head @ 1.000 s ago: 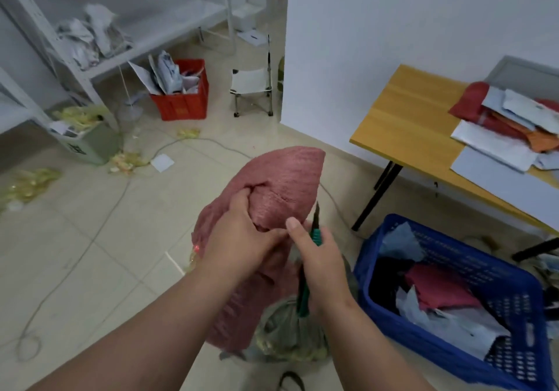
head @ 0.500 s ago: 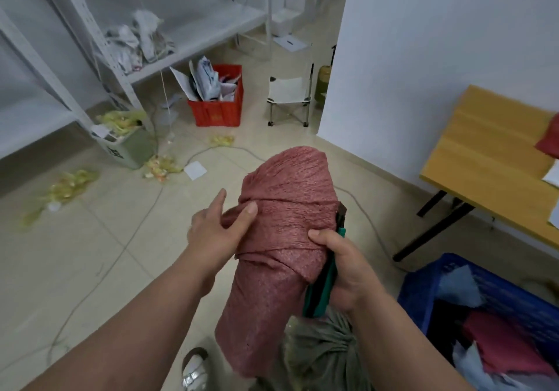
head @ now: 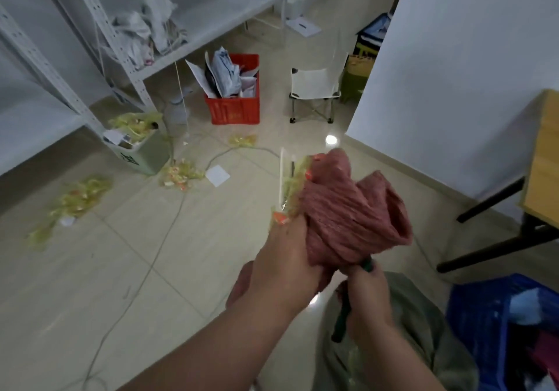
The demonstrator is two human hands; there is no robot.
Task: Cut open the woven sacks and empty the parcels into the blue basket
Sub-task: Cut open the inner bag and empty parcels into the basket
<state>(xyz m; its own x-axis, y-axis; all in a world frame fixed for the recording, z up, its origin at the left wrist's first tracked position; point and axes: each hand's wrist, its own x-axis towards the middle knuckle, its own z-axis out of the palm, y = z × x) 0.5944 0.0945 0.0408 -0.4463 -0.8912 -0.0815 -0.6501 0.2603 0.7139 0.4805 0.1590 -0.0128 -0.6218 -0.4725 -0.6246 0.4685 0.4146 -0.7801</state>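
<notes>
A crumpled red woven sack point(head: 351, 212) is bunched up in front of me, with yellow-green tape point(head: 292, 187) stuck along its left side. My left hand point(head: 284, 266) grips the sack from the left and below. My right hand point(head: 367, 303) sits just under the sack and grips a green-handled cutter point(head: 341, 321), whose blade end is hidden behind the sack. A grey-green woven sack point(head: 417, 330) lies on the floor below my right hand. The blue basket point(head: 472, 312) with parcels inside shows at the lower right edge.
A red crate point(head: 233, 109) of parcels and a white folding stool point(head: 314, 94) stand ahead. White shelving point(head: 99, 36) lines the left. Yellow tape scraps point(head: 75, 197) and a cable point(head: 157, 254) litter the floor. A wooden table point(head: 544, 160) is at the right.
The sack has gone from a rolled upright bundle to a bunched wad held higher. My left hand now grips it fully. The view has swung left, pushing table and basket to the edge.
</notes>
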